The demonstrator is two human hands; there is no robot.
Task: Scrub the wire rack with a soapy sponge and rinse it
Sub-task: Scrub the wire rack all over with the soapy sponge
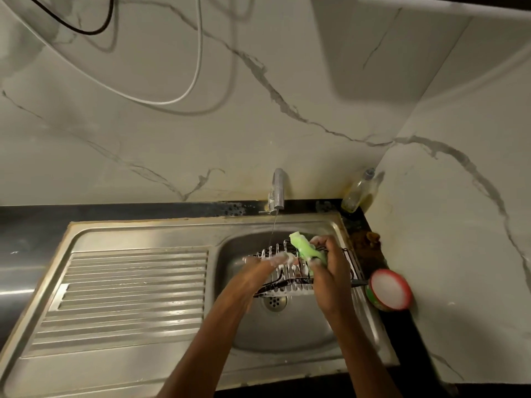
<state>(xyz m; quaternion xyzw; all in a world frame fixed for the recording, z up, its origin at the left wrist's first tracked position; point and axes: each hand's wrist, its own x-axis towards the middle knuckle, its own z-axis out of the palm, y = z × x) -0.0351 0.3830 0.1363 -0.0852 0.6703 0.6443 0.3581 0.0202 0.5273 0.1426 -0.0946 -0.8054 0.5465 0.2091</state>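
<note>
A dark wire rack [290,278], coated in white foam, lies across the steel sink basin [287,337]. My left hand [263,268] grips the rack's upright wires from the left, its fingers soapy. My right hand [330,268] is closed around a green sponge [304,248], which presses on the rack's top right part. A thin stream of water falls from the tap [278,188] onto the rack's far edge.
A ribbed steel drainboard [129,294] fills the left side. A clear bottle [359,191] stands in the back corner. A red and green tub of white soap [389,290] sits on the dark counter right of the sink. Marble walls close in behind and to the right.
</note>
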